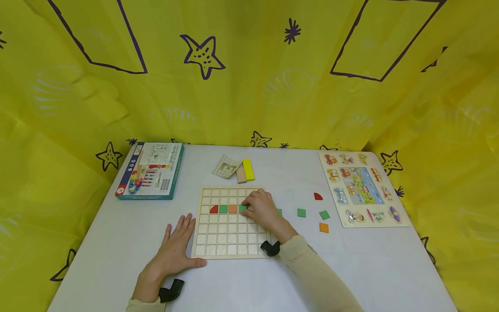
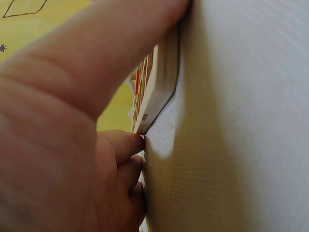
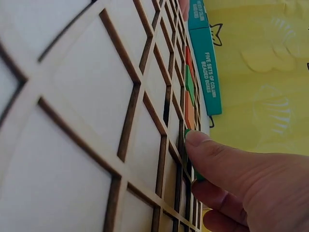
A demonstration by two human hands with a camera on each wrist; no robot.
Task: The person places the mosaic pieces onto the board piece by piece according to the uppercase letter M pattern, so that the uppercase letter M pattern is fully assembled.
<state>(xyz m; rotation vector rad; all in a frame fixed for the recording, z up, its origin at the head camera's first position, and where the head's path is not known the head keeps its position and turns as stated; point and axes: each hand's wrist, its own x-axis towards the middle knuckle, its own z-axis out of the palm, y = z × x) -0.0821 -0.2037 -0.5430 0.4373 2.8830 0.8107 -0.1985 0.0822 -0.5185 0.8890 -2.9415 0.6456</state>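
In the head view, a wooden grid board (image 1: 230,256) lies on the white table. One of its upper rows bears a red quarter-circle tile (image 1: 214,209), a green square tile (image 1: 223,209) and an orange square tile (image 1: 232,209). Just right of these, my right hand (image 1: 264,211) pinches another green square tile (image 1: 242,208) between thumb and fingers, over the same row. The right wrist view shows this held tile (image 3: 187,133) partly covered by the thumb. My left hand (image 1: 174,253) lies spread on the table, its fingers along the board's left side and its thumb by the lower left corner.
Right of the board lie a loose red quarter-circle tile (image 1: 318,196), an orange tile (image 1: 324,227) and several green tiles (image 1: 302,212). A pattern card (image 1: 226,167) and a yellow block (image 1: 248,170) sit behind it. A boxed bead set (image 1: 152,171) stands left, a picture puzzle (image 1: 333,190) right.
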